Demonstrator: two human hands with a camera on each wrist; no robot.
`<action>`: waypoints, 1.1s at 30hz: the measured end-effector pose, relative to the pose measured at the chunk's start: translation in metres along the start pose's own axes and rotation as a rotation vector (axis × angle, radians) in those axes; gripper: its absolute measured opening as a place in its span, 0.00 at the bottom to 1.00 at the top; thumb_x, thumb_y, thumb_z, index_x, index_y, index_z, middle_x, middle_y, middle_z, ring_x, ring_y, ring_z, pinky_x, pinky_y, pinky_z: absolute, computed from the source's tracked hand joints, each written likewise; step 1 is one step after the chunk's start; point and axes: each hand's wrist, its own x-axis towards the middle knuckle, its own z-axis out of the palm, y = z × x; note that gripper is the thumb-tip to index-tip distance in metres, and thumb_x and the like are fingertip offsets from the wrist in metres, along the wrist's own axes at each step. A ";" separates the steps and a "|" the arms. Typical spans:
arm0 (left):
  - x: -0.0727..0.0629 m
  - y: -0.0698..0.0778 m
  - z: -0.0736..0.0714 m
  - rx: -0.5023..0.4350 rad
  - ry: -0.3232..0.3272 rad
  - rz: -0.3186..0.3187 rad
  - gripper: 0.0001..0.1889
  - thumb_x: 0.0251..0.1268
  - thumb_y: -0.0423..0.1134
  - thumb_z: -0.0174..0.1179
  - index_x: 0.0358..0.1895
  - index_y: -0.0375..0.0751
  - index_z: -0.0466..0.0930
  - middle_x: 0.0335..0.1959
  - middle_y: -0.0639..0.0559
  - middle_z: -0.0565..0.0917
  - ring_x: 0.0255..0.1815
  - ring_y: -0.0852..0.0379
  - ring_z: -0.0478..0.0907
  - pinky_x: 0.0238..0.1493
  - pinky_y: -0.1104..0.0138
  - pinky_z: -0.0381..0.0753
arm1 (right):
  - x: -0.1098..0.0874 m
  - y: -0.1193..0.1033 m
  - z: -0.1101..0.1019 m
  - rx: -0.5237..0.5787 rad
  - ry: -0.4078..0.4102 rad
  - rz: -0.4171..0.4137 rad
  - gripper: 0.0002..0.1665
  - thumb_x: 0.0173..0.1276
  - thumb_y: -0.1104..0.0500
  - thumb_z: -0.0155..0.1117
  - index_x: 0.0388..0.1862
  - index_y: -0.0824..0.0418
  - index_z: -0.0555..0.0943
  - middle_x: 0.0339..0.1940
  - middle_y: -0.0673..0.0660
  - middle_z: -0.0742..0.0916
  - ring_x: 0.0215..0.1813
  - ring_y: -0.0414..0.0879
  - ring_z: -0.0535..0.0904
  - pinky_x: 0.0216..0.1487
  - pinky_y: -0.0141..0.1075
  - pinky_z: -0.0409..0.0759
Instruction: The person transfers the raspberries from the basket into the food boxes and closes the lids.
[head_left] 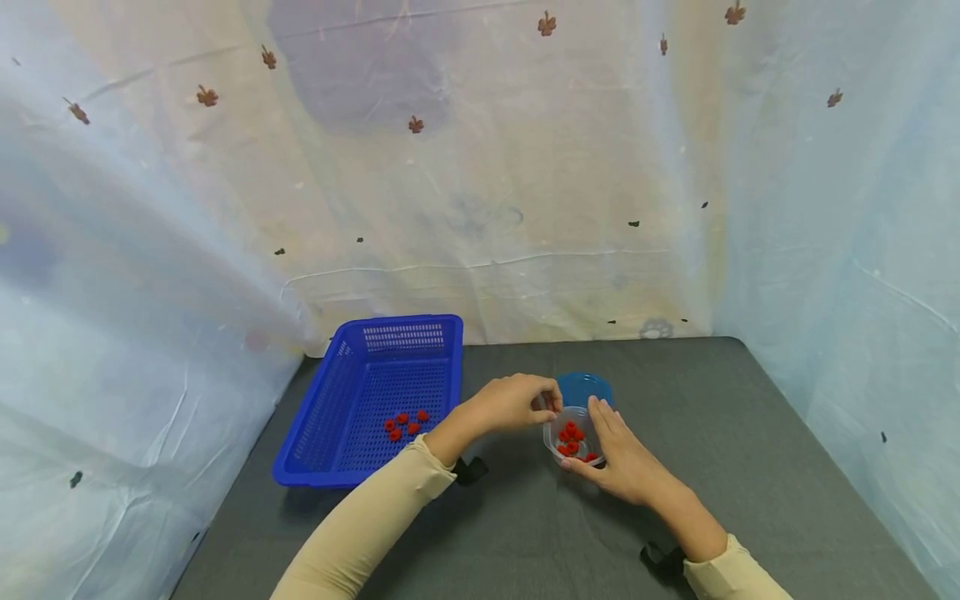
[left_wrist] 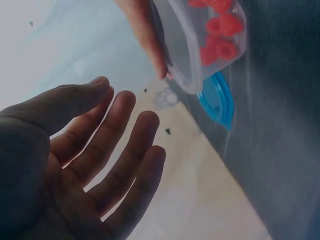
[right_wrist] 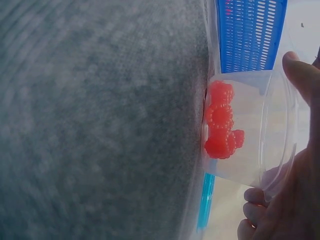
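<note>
A clear round plastic tub point(head_left: 586, 427) holding several red raspberries point(head_left: 572, 431) stands on the dark table. My right hand point(head_left: 626, 457) holds the tub by its rim, thumb on the near side and fingers at the far side. In the right wrist view, the raspberries point(right_wrist: 220, 117) lie at the bottom of the see-through tub point(right_wrist: 250, 100). Just over the tub's left edge is my left hand point(head_left: 517, 402). The left wrist view shows this left hand point(left_wrist: 95, 155) with loosely bent, spread fingers and nothing in them, apart from the tub.
A blue plastic lid point(head_left: 585, 387) lies directly behind the tub. To the left stands a blue slotted basket point(head_left: 356, 375) with several raspberries point(head_left: 402, 418) on its floor. A patterned curtain point(head_left: 487, 200) hangs behind the grey table point(head_left: 750, 467).
</note>
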 end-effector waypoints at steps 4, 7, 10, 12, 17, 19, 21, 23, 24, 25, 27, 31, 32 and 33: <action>-0.006 -0.005 -0.009 -0.012 0.016 -0.025 0.05 0.79 0.46 0.66 0.51 0.57 0.85 0.46 0.66 0.85 0.43 0.67 0.82 0.47 0.62 0.83 | 0.000 0.000 0.001 -0.006 0.015 -0.006 0.73 0.68 0.19 0.61 0.89 0.69 0.47 0.89 0.69 0.54 0.88 0.68 0.48 0.82 0.65 0.53; -0.011 -0.010 -0.016 -0.017 0.022 -0.048 0.03 0.80 0.46 0.66 0.49 0.60 0.84 0.46 0.66 0.85 0.45 0.66 0.83 0.49 0.59 0.83 | 0.001 -0.001 0.001 -0.007 0.020 -0.014 0.73 0.69 0.20 0.63 0.88 0.70 0.48 0.89 0.69 0.54 0.88 0.67 0.48 0.82 0.64 0.52; -0.018 -0.018 -0.023 -0.029 0.029 -0.061 0.03 0.80 0.47 0.65 0.49 0.62 0.83 0.47 0.66 0.86 0.47 0.65 0.84 0.52 0.57 0.84 | 0.001 -0.002 0.001 -0.006 0.018 -0.017 0.73 0.69 0.21 0.63 0.88 0.71 0.48 0.89 0.69 0.54 0.88 0.67 0.48 0.83 0.64 0.51; -0.022 -0.024 -0.028 -0.041 0.036 -0.068 0.03 0.80 0.47 0.65 0.50 0.61 0.83 0.47 0.65 0.87 0.48 0.64 0.85 0.53 0.57 0.84 | 0.000 -0.002 0.001 -0.008 0.018 -0.017 0.73 0.69 0.20 0.63 0.88 0.71 0.48 0.89 0.70 0.54 0.88 0.67 0.48 0.83 0.63 0.51; -0.035 -0.038 -0.040 -0.070 0.061 -0.104 0.05 0.80 0.47 0.65 0.52 0.58 0.84 0.47 0.63 0.87 0.47 0.62 0.85 0.49 0.60 0.85 | 0.000 -0.002 0.001 -0.004 0.021 -0.011 0.74 0.68 0.20 0.63 0.88 0.70 0.47 0.89 0.70 0.54 0.88 0.68 0.48 0.83 0.64 0.51; -0.039 -0.044 -0.043 -0.077 0.070 -0.124 0.05 0.80 0.47 0.66 0.52 0.57 0.84 0.47 0.62 0.87 0.46 0.61 0.85 0.46 0.60 0.84 | 0.000 -0.002 0.001 -0.003 0.022 -0.010 0.74 0.68 0.20 0.63 0.89 0.69 0.47 0.89 0.69 0.54 0.88 0.68 0.48 0.83 0.64 0.51; -0.044 -0.050 -0.046 -0.080 0.075 -0.138 0.05 0.80 0.47 0.66 0.52 0.58 0.84 0.47 0.62 0.87 0.46 0.61 0.85 0.45 0.61 0.84 | 0.000 -0.002 0.001 -0.004 0.022 -0.014 0.73 0.68 0.20 0.63 0.89 0.69 0.47 0.89 0.69 0.54 0.88 0.67 0.48 0.83 0.63 0.51; -0.049 -0.055 -0.048 -0.087 0.081 -0.154 0.05 0.79 0.47 0.66 0.52 0.58 0.84 0.47 0.62 0.87 0.47 0.61 0.85 0.45 0.60 0.84 | 0.000 -0.002 0.001 -0.004 0.023 -0.018 0.73 0.69 0.21 0.63 0.89 0.69 0.47 0.89 0.69 0.54 0.89 0.67 0.48 0.83 0.63 0.51; -0.051 -0.058 -0.049 -0.090 0.083 -0.163 0.05 0.79 0.47 0.66 0.52 0.58 0.84 0.47 0.62 0.87 0.47 0.61 0.85 0.46 0.60 0.84 | 0.000 -0.002 0.001 -0.004 0.023 -0.019 0.73 0.69 0.21 0.64 0.89 0.69 0.47 0.89 0.69 0.54 0.89 0.67 0.48 0.83 0.63 0.51; -0.053 -0.061 -0.051 -0.092 0.086 -0.173 0.05 0.80 0.47 0.66 0.52 0.58 0.84 0.47 0.63 0.87 0.48 0.61 0.84 0.46 0.60 0.84 | 0.000 -0.002 0.001 -0.002 0.023 -0.021 0.73 0.69 0.21 0.64 0.88 0.69 0.47 0.89 0.68 0.54 0.89 0.67 0.48 0.83 0.63 0.51; -0.057 -0.066 -0.053 -0.100 0.092 -0.193 0.05 0.80 0.47 0.66 0.52 0.59 0.84 0.48 0.63 0.87 0.48 0.61 0.84 0.48 0.59 0.84 | 0.000 -0.002 0.001 -0.001 0.023 -0.021 0.73 0.69 0.21 0.64 0.88 0.69 0.47 0.89 0.68 0.54 0.89 0.67 0.48 0.83 0.63 0.51; -0.064 -0.078 -0.058 -0.097 0.108 -0.220 0.06 0.79 0.46 0.66 0.53 0.58 0.84 0.48 0.62 0.87 0.49 0.59 0.84 0.50 0.57 0.84 | -0.001 -0.003 0.001 0.001 0.020 -0.018 0.73 0.69 0.21 0.63 0.89 0.69 0.47 0.89 0.69 0.54 0.88 0.67 0.48 0.83 0.63 0.51; -0.067 -0.081 -0.059 -0.094 0.112 -0.225 0.06 0.79 0.46 0.67 0.53 0.57 0.84 0.48 0.61 0.87 0.48 0.59 0.84 0.51 0.57 0.84 | 0.000 -0.003 0.001 0.000 0.021 -0.018 0.73 0.68 0.21 0.63 0.89 0.69 0.47 0.89 0.69 0.54 0.88 0.67 0.48 0.83 0.63 0.51; -0.069 -0.085 -0.059 -0.090 0.117 -0.228 0.06 0.79 0.46 0.67 0.53 0.57 0.84 0.48 0.61 0.86 0.49 0.58 0.83 0.51 0.56 0.84 | 0.000 -0.003 0.001 0.000 0.020 -0.018 0.73 0.69 0.21 0.64 0.89 0.69 0.47 0.89 0.69 0.54 0.88 0.67 0.48 0.83 0.63 0.51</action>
